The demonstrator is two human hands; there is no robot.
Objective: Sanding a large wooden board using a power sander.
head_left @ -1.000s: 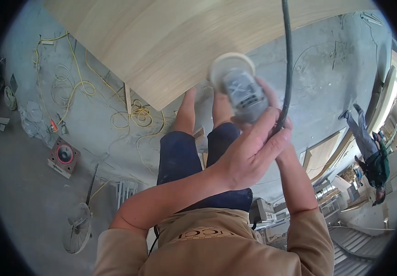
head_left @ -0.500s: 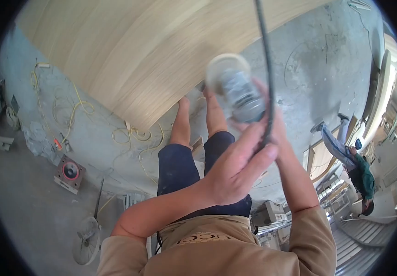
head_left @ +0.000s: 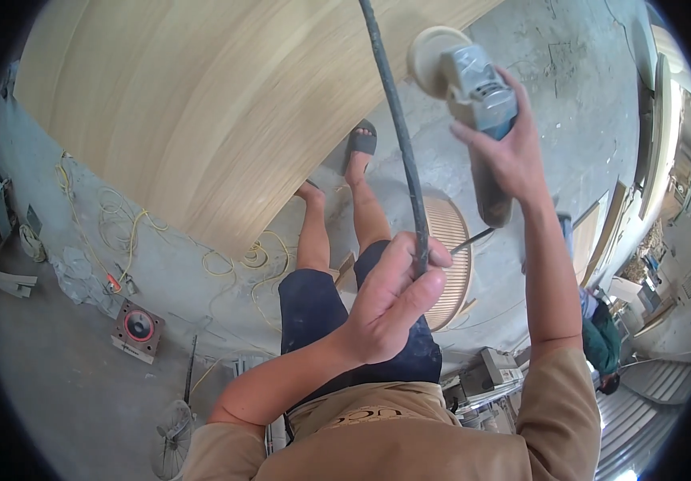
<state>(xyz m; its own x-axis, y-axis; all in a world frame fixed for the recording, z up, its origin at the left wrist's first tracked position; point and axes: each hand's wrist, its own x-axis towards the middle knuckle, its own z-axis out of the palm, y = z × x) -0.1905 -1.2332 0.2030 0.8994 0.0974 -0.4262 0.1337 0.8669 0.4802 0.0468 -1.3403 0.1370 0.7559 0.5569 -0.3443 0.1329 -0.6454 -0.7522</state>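
My right hand (head_left: 518, 156) is wrapped around the body of an angle grinder (head_left: 482, 88) with a pale round disc (head_left: 432, 60) on its head. The tool is held up, beyond the right edge of a large wood-grain panel (head_left: 161, 104). In front of my waist, my left hand (head_left: 393, 301) is closed around the grinder's dark power cord (head_left: 398, 120). One stretch of cord rises from that hand past the top of the view; a short stretch runs to the grinder's rear end.
A slatted, rounded wooden piece (head_left: 450, 260) is right of my legs. Yellow cords (head_left: 137, 228) lie on the concrete floor at left, near a speaker-like box (head_left: 139, 325) and a fan (head_left: 173, 433). Another person in a green top (head_left: 600, 341) is at far right, partly behind my arm.
My right hand has carried the grinder up and right, away from my left hand. The cord has shifted left, still in my left hand. The slatted piece has come into view.
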